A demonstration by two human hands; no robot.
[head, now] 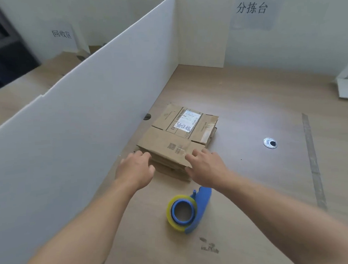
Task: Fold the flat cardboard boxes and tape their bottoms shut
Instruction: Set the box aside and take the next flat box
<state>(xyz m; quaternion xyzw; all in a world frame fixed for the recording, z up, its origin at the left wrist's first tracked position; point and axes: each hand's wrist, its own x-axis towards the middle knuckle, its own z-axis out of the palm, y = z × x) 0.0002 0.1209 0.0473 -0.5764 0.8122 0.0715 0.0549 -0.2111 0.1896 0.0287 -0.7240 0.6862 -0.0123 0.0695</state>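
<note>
Up front, the right hand's (207, 168) fingers (191, 156) lie loosely spread on the near edge of the top box in a stack of flattened brown cardboard boxes (169, 144), gripping nothing. The left hand's (134, 170) fingers (143, 154) bend against the stack's near-left corner; whether they grip it cannot be told. The stack lies on the pale wooden worktop (252, 178), close beside a white corrugated plastic partition (77, 116). A white shipping label (186, 120) faces up on the top box. Near the person, between the forearms, stands a blue tape dispenser with a yellowish roll (185, 212).
</note>
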